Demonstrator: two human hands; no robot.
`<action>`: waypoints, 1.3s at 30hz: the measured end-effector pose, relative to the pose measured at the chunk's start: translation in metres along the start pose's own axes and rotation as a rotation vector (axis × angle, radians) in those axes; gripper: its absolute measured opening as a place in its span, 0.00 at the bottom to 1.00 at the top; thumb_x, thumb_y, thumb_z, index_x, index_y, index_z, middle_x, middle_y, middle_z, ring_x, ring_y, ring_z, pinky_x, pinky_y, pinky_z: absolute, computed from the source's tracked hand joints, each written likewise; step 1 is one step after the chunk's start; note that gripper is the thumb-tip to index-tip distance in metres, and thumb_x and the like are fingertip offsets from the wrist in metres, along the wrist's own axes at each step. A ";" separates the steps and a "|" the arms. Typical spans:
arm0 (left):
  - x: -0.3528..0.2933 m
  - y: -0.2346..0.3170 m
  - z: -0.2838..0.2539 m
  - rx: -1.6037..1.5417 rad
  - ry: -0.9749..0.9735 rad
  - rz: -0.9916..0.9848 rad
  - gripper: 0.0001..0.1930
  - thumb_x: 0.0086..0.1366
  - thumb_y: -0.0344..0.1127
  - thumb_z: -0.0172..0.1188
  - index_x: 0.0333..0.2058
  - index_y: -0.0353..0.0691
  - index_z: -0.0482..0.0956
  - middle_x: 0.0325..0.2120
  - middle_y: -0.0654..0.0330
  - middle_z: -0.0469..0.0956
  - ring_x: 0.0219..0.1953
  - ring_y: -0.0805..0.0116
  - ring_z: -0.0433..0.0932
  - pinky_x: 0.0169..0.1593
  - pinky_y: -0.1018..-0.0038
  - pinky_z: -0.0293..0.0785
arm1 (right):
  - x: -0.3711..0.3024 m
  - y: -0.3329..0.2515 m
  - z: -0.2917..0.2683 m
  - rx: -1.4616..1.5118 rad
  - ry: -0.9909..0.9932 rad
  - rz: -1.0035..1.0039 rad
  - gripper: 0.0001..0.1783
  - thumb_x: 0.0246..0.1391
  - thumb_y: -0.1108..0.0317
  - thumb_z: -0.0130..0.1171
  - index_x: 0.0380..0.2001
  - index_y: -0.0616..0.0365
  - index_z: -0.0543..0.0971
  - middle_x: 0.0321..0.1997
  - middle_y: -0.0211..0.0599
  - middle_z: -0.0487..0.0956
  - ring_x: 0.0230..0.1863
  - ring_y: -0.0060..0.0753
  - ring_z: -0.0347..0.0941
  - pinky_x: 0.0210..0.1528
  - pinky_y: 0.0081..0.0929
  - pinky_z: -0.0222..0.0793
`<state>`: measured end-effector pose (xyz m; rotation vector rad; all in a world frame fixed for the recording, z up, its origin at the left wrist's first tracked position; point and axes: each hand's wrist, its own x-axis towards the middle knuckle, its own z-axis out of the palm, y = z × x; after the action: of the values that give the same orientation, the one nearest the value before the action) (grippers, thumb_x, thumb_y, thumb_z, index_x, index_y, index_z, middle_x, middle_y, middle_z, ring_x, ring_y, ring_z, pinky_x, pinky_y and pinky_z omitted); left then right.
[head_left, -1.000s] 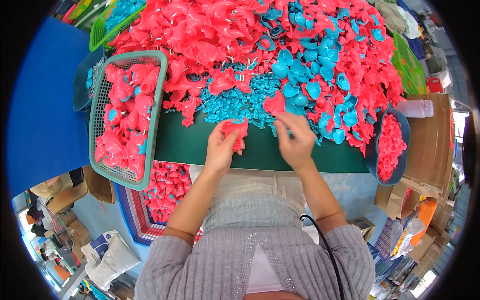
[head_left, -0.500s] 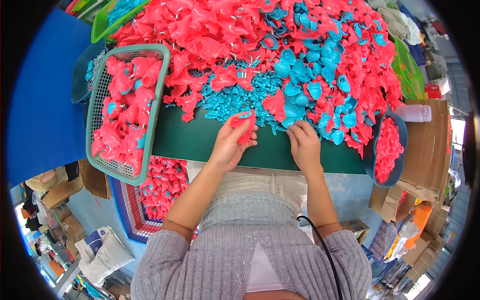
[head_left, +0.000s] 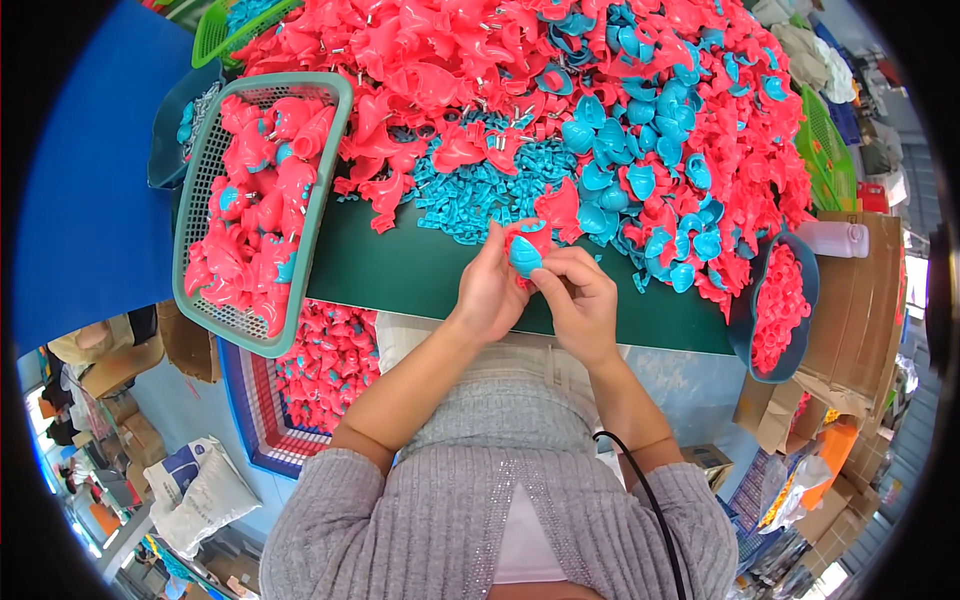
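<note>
Both hands drawn together since earlier frame. Left hand point(head_left: 490, 290) grip clamped on red part point(head_left: 533, 236). Right hand point(head_left: 583, 300) grip pinching blue piece point(head_left: 523, 256) above green surface point(head_left: 400, 270).

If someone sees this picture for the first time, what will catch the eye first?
A huge pile of red parts mixed with blue parts fills the far table. In the middle, the left hand and right hand hold a red piece and a blue piece together. On the left, a green basket holds more red parts.
</note>
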<state>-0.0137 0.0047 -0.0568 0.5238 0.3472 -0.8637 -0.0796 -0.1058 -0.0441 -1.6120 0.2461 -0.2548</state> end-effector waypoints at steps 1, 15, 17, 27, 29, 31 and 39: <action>-0.002 0.001 0.003 -0.001 0.001 0.001 0.28 0.73 0.56 0.28 0.52 0.40 0.67 0.42 0.58 0.73 0.46 0.69 0.71 0.50 0.70 0.67 | 0.000 0.000 0.001 0.000 -0.002 0.001 0.04 0.53 0.81 0.58 0.33 0.70 0.78 0.36 0.36 0.75 0.34 0.21 0.73 0.35 0.17 0.70; -0.007 0.002 0.007 -0.006 -0.027 -0.018 0.28 0.73 0.56 0.27 0.56 0.40 0.64 0.48 0.57 0.71 0.51 0.65 0.69 0.55 0.64 0.66 | 0.005 -0.009 0.003 -0.195 0.030 -0.064 0.04 0.51 0.77 0.60 0.30 0.67 0.78 0.30 0.36 0.75 0.25 0.22 0.70 0.24 0.19 0.65; -0.010 0.004 0.010 -0.013 -0.012 -0.019 0.28 0.73 0.55 0.27 0.56 0.40 0.64 0.48 0.56 0.71 0.51 0.64 0.69 0.56 0.64 0.65 | 0.007 -0.017 0.002 -0.256 -0.013 -0.082 0.03 0.51 0.77 0.60 0.30 0.67 0.78 0.30 0.35 0.74 0.25 0.20 0.70 0.24 0.17 0.63; -0.011 0.005 0.012 -0.014 -0.023 -0.055 0.28 0.73 0.53 0.28 0.55 0.39 0.66 0.52 0.54 0.70 0.54 0.61 0.68 0.58 0.61 0.64 | 0.009 -0.022 -0.001 -0.432 -0.062 -0.222 0.03 0.47 0.79 0.61 0.28 0.66 0.77 0.27 0.38 0.74 0.26 0.30 0.70 0.27 0.24 0.64; -0.012 0.007 0.012 -0.025 -0.023 -0.067 0.28 0.73 0.53 0.28 0.55 0.39 0.66 0.52 0.54 0.70 0.55 0.61 0.68 0.58 0.62 0.64 | 0.009 -0.024 0.002 -0.486 -0.063 -0.284 0.04 0.45 0.79 0.61 0.27 0.65 0.77 0.27 0.39 0.74 0.28 0.34 0.70 0.29 0.27 0.64; -0.012 0.009 0.010 -0.037 -0.026 -0.080 0.28 0.73 0.53 0.28 0.55 0.39 0.66 0.53 0.54 0.69 0.55 0.61 0.68 0.59 0.62 0.64 | 0.008 -0.025 0.003 -0.542 -0.062 -0.348 0.05 0.44 0.79 0.62 0.27 0.64 0.76 0.27 0.40 0.74 0.29 0.38 0.71 0.31 0.29 0.65; -0.012 0.003 0.011 0.066 0.031 -0.056 0.29 0.72 0.57 0.30 0.51 0.40 0.69 0.48 0.56 0.72 0.48 0.65 0.72 0.51 0.69 0.70 | 0.004 -0.015 -0.002 -0.427 -0.058 -0.208 0.07 0.43 0.79 0.63 0.29 0.63 0.79 0.29 0.38 0.75 0.29 0.34 0.71 0.30 0.27 0.66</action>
<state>-0.0179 0.0077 -0.0407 0.5916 0.3634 -0.9242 -0.0761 -0.1078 -0.0287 -2.0687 0.0895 -0.3300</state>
